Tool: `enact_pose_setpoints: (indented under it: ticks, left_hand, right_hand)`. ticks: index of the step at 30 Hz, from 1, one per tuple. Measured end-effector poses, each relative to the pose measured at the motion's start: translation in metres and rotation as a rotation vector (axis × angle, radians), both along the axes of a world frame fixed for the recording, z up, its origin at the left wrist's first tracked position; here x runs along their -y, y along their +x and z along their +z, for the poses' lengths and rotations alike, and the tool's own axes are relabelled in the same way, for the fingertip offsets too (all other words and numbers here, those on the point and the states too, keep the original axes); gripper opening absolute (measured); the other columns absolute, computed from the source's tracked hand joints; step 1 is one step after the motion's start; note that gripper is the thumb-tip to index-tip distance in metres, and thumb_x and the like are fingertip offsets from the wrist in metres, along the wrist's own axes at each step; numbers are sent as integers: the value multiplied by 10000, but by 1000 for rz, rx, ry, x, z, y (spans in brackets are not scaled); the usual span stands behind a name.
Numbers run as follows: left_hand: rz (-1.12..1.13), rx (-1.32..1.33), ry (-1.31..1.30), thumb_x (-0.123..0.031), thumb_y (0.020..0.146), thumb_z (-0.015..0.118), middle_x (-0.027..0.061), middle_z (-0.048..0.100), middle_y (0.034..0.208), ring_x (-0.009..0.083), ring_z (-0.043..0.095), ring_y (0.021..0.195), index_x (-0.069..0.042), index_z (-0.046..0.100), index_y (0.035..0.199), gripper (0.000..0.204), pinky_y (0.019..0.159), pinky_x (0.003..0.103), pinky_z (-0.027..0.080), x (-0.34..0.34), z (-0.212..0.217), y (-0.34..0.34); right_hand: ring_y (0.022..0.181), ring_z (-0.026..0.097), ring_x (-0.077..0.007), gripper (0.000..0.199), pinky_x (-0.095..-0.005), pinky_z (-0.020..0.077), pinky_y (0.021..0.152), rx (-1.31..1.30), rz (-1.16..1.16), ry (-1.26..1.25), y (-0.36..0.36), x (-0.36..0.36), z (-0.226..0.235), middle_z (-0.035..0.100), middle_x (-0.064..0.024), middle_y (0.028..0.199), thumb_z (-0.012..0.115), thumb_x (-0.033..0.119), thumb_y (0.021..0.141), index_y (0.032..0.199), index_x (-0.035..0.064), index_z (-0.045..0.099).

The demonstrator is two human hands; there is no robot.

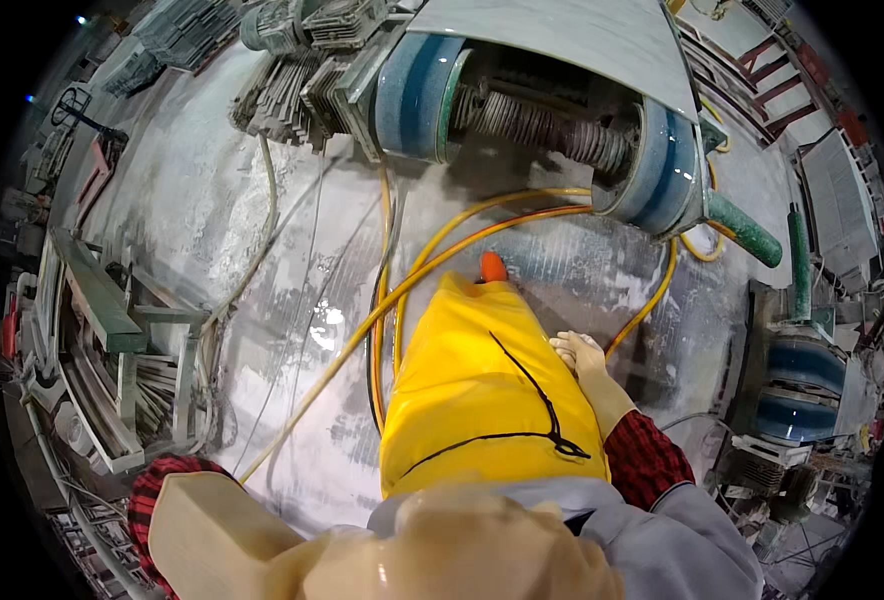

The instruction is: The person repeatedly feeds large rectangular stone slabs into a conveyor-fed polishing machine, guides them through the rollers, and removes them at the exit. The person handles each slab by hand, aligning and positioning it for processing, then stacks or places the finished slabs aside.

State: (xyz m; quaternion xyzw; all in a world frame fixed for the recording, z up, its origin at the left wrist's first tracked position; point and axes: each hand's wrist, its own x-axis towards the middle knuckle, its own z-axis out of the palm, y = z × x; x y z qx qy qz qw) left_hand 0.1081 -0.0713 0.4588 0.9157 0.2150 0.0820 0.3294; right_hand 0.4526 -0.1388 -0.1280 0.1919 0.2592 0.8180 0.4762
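Observation:
My left hand (462, 550), in a cream glove, is raised very close to the camera at the lower edge. Its fingers cannot be made out, nor can anything in them. My right hand (584, 358), gloved the same way, hangs low beside the right edge of my yellow apron (482, 390). Its fingers are curled inward, and their inner side is hidden. Behind that hand a yellow hose (647, 312) drops out of sight; whether they touch I cannot tell. A black cord (482, 437) is tied around the apron. Below its hem shows an orange boot tip (493, 266).
Ahead stands a machine with blue-banded drums (417, 95) under a pale slab (562, 40). Yellow hoses (362, 325) cross the wet, white-stained floor (292, 250). Metal beams and frames (102, 290) crowd the left; a green pipe (747, 230) and more blue-banded drums (804, 365) are at right.

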Motion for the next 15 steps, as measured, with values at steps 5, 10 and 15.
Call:
enact_pose_setpoints:
  ticks: [5,10,15]
  left_hand:
    - [-1,-580,102,-377,792,724,1,569,659,96,415,464,-130,660,848,262,428,277,382,9,28,9]
    - [-84,-208,439,-329,795,695,23,602,736,179,481,542,-69,644,796,266,474,337,396,0,1,-13]
    - [261,-283,564,-8,655,734,94,558,682,323,594,714,-34,565,609,178,584,462,440,-22,-59,-24]
  right_hand:
    - [565,530,-103,223,-233,418,479,1587,87,-512,-14,-17,84,678,-136,863,576,151,1035,1045,-70,608]
    - [684,615,-104,255,-193,478,584,1756,113,-524,-16,-14,88,720,-193,1062,581,197,1046,1098,-51,615]
    - [841,716,-186,247,-272,574,759,1959,-129,-144,-19,9,83,755,-162,1001,642,185,1006,1146,-17,664]
